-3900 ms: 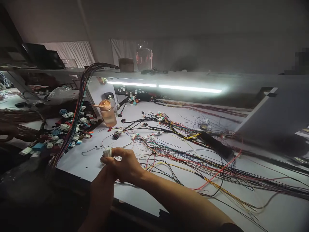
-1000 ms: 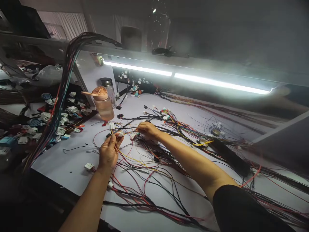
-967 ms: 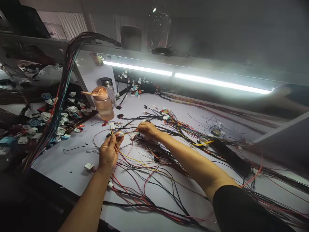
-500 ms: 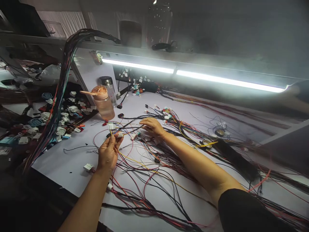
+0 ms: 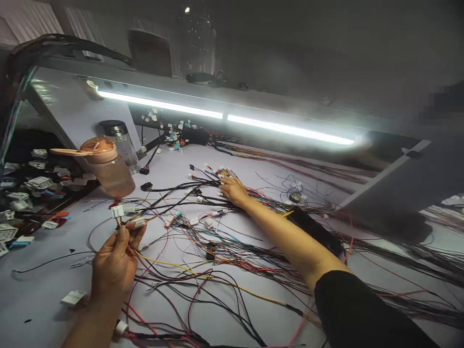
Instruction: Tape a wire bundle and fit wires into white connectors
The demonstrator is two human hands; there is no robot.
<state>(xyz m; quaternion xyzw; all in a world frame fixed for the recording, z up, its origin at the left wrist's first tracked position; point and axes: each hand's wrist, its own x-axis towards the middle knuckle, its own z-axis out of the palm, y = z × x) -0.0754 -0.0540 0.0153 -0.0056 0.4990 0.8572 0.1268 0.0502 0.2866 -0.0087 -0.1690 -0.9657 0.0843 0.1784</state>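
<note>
My left hand pinches wires just below two white connectors, an upright one and a tilted one. Yellow and dark wires run from its fingers across the table. Farther off, my right hand reaches over a wire harness, its fingers apart and resting on the wires near small white and coloured connectors. Its fingertips are partly hidden among them. Black sleeved branches of wire lie between the two hands, one ending in a black connector.
A bottle with an orange lid and a clear bottle with a dark lid stand at the back left. Many loose connectors fill the left side. A lit tube lamp hangs under the shelf. Loose wires cover the front.
My right hand has left the wires near my left hand and moved right, onto the harness farther back. My left hand still holds the connector wires. The view has turned right.
</note>
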